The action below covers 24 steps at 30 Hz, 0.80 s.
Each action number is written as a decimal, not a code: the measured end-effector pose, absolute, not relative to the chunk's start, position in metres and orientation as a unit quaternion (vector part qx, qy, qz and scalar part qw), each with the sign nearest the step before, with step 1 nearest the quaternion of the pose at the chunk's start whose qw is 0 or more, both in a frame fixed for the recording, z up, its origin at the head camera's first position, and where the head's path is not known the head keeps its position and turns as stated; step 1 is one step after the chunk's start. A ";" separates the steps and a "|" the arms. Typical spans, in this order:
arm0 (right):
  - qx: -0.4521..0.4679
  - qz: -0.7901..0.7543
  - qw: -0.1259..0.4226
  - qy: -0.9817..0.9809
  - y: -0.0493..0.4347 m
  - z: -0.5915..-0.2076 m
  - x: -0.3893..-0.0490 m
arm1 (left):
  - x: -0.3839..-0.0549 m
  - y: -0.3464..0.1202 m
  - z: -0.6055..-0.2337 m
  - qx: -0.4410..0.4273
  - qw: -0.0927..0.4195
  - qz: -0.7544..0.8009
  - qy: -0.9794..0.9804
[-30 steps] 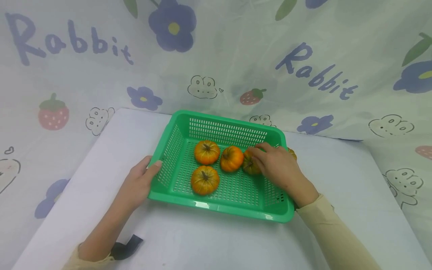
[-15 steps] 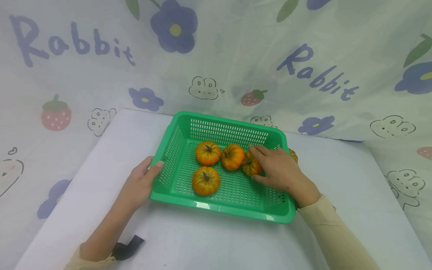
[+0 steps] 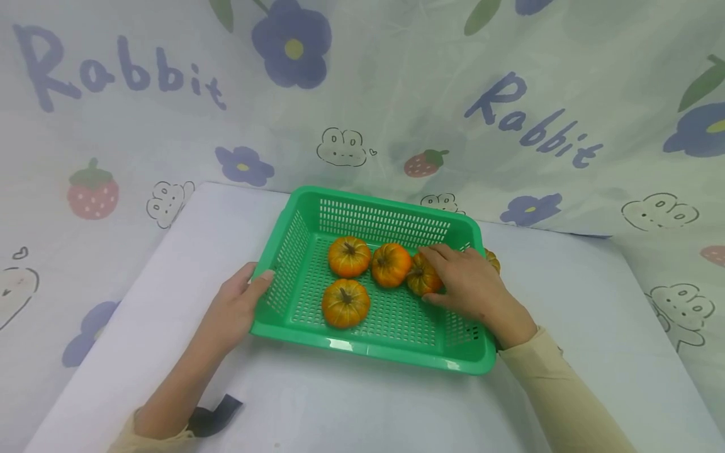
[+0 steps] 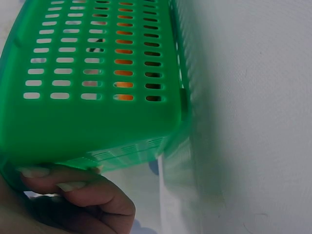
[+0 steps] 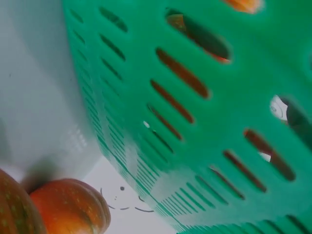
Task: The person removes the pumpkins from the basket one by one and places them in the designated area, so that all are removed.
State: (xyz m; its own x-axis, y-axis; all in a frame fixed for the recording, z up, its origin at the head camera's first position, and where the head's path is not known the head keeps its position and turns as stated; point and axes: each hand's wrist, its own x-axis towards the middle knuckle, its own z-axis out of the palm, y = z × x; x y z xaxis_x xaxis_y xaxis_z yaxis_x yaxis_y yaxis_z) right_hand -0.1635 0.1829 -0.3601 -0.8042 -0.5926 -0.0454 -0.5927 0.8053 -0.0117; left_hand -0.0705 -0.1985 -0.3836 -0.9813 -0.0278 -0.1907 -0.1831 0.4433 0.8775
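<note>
A green plastic basket [image 3: 370, 353] with slotted walls stands on the white table. My left hand [image 3: 235, 305] grips its left rim, thumb inside; in the left wrist view, curled fingers [image 4: 92, 195] show beside the rim. Inside the basket, my right hand [image 3: 472, 283] reaches over the right wall and holds the rightmost orange pumpkin [image 3: 421, 277], thumb on its near side and fingers on its far side. The pumpkin's stem points left. Next to it lies another pumpkin [image 3: 391, 264], with a third [image 3: 349, 257] further left and one more [image 3: 345, 303] nearer the front.
Outside the right wall, partly hidden by the basket and hand, is another pumpkin [image 3: 493, 259]. In the right wrist view, an orange pumpkin [image 5: 70, 207] and a darker one [image 5: 17, 209] sit beside the basket. A printed curtain [image 3: 385, 82] hangs behind the table.
One second ago my right fingers were bunched on top of the rightmost pumpkin; they have since spread around it, and its stem shows, facing left. My left hand keeps its hold on the rim.
</note>
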 end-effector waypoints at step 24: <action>-0.242 -0.206 -0.018 0.948 0.192 -0.359 -0.152 | -0.071 -0.198 -0.384 -0.064 0.074 0.525 0.845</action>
